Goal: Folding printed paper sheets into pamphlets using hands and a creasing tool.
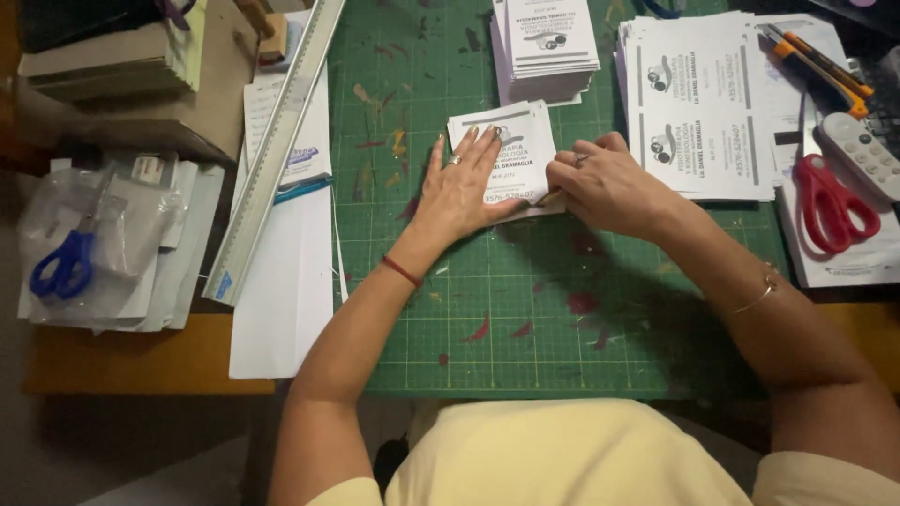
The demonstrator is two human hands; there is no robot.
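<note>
A: What covers the bench (pixel 141 361)?
B: A green cutting mat (pixel 525 319) lies at its centre. A long metal ruler (pixel 272 150) lies diagonally to the mat's left.

A: Where are the paper stacks?
B: A wide stack of printed sheets (pixel 698 103) sits at the mat's right edge. A smaller stack of cards (pixel 548 42) sits at the top.

A: Where is the worked piece?
B: A small stack of printed slips (pixel 516 150) lies on the mat, between the hands.

A: State of the hands?
B: The left hand (pixel 459 187) is spread flat, pressing on the slips. The right hand (pixel 605 187) is curled, pinching their right edge.

A: Small items?
B: Red scissors (pixel 830 201) at right, blue scissors (pixel 66 262) at left.
</note>
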